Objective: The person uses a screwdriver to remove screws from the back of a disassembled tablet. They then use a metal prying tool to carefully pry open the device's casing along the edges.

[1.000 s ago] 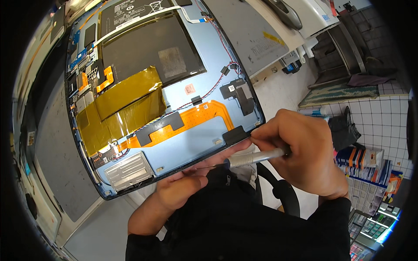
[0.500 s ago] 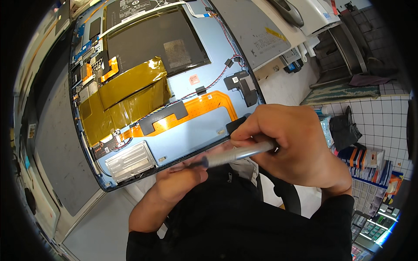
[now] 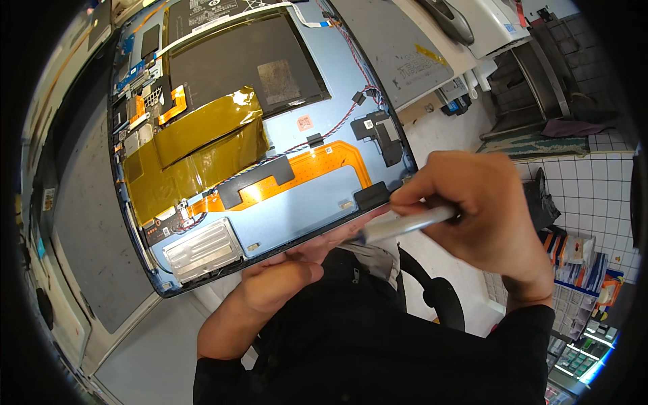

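An opened tablet (image 3: 307,199) lies tilted across the upper left, its blue inner frame bare. My left hand (image 3: 277,287) grips its near edge, the thumb bent on the near side and the fingers partly hidden beneath. In my right hand (image 3: 479,209) is a pen-shaped tool (image 3: 408,226) with a pale grey handle. Its dark end points left along the tablet's near edge; the tip is blurred. The right fingertips are close to the tablet's near right corner, beside a small black block (image 3: 371,196). An orange flex cable (image 3: 314,169) and gold tape (image 3: 209,148) cover part of the inside.
Under and beyond the tablet is a grey work mat (image 3: 94,229) on the bench. A dark handheld device (image 3: 445,20) rests at the far right, next to a white machine (image 3: 496,27). On the right, a rack with packets (image 3: 577,263) stands by a white tiled floor.
My right hand and the tool have moved right along the tablet's near edge. The tablet has shifted very slightly right; my left hand stays in place.
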Available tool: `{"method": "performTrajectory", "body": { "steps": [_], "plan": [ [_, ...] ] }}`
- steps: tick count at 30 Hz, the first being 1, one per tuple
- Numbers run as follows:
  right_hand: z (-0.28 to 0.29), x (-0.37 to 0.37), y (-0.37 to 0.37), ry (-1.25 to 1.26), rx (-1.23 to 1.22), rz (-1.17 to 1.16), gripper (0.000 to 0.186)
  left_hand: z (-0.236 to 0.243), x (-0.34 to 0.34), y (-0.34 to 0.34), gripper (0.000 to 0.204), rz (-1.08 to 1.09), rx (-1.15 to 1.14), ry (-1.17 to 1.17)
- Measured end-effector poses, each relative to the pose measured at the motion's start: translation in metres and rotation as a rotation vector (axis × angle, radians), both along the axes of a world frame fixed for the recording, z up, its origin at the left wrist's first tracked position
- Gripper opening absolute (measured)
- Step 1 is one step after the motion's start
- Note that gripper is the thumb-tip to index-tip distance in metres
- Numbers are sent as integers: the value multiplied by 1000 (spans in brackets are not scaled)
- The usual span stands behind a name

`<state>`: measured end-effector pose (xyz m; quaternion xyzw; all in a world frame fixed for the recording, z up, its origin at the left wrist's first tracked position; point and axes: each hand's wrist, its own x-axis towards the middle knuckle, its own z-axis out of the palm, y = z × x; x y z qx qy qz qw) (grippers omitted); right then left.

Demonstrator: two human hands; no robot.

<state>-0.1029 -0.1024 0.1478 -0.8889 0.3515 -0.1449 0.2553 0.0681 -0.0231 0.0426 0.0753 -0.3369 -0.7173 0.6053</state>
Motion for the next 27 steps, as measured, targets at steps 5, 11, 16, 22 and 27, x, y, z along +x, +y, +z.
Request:
{"method": "performTrajectory", "body": {
  "steps": [5, 11, 16, 22, 27],
  "plan": [
    [-7, 12, 3, -43, -46, 75, 20, -6, 5, 6, 77, -93, 133, 93],
    [-2, -5, -4, 35, -141, 33, 18, 1, -2, -3, 74, -12, 17, 58],
    [-12, 1, 1, -51, -205, 123, 18, -13, -1, -4, 72, -46, -64, 54],
    [-6, -3, 1, 62, -178, 132, 11, -3, 3, -4, 73, -129, 58, 38],
    [-6, -10, 0, 87, -255, 149, 15, -7, -3, -2, 74, -89, -5, 49]
  ]
}}
